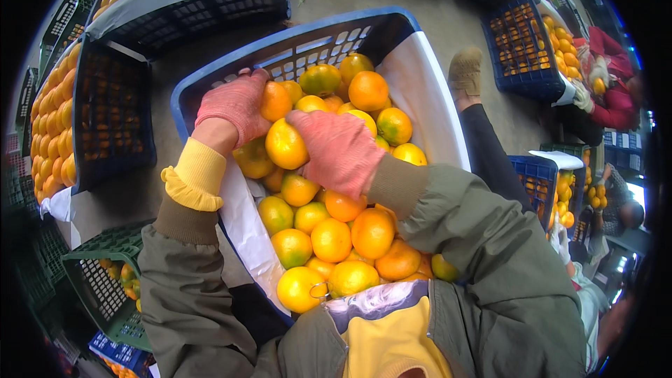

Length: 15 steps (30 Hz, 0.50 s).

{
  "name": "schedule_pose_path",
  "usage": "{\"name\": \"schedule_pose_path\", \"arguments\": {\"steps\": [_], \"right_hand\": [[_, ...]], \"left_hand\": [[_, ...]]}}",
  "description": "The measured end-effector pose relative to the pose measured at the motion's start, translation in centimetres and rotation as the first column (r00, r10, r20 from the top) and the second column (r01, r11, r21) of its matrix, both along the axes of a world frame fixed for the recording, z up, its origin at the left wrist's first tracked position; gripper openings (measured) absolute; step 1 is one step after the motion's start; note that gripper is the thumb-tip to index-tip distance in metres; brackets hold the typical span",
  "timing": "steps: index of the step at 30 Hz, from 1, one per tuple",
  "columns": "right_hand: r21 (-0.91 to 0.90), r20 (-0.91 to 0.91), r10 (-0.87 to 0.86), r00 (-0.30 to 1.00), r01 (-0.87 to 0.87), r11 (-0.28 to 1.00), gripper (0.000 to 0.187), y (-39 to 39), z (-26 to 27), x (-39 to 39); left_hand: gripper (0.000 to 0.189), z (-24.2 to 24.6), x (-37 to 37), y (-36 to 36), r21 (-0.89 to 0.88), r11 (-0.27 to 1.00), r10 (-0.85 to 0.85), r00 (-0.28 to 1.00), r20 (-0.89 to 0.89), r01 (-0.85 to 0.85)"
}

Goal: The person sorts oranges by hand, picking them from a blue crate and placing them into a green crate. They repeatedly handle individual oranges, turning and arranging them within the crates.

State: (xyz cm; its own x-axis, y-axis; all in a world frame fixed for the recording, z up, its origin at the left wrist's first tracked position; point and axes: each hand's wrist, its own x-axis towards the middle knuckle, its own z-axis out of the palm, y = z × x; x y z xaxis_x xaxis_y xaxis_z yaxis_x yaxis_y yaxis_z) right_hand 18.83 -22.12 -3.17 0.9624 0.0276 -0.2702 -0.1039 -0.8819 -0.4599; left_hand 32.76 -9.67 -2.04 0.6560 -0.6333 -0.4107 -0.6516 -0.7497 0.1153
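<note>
A blue plastic crate (190,77) lined with white paper (428,81) stands before me, holding many orange and greenish-yellow citrus fruits. My right hand (338,149), in a pink knit glove, grips a yellow-orange citrus fruit (286,143) above the pile. Near the crate's left side, my left hand (231,107), gloved the same way, has its fingers and thumb around an orange citrus fruit (275,101). Its palm side is hidden. Below my hands lie more fruits, among them a large orange one (373,231) and one with a green patch (291,248).
Filled blue crates stand at left (113,115) and upper left (210,16). A green crate (100,283) with some fruit is at lower left. At right, a co-worker in red sleeves (611,84) handles fruit by another blue crate (525,47). My shoe (465,69) rests on the floor.
</note>
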Motion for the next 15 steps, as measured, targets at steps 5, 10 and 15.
{"name": "schedule_pose_path", "arguments": {"steps": [5, 10, 15], "right_hand": [[-0.14, 0.07, 0.174, 0.982, -0.163, 0.977, 0.07, 0.0, -1.8, 0.4], [-0.003, -0.024, 0.135, 0.991, -0.135, 0.991, 0.061, 0.6, -1.6, 1.4], [-0.03, -0.235, 0.115, 0.965, -0.125, 0.992, 0.056, 0.4, -0.1, 3.4]], "left_hand": [[0.078, -0.3, -0.8, -0.1, 0.131, 0.991, -0.014, 0.996, 0.092, 0.002], [0.078, -0.8, -1.1, -0.3, 0.216, 0.976, -0.027, 0.984, 0.175, -0.011], [0.064, -1.3, -0.8, -0.1, 0.171, 0.985, -0.03, 0.995, 0.095, 0.013]]}}
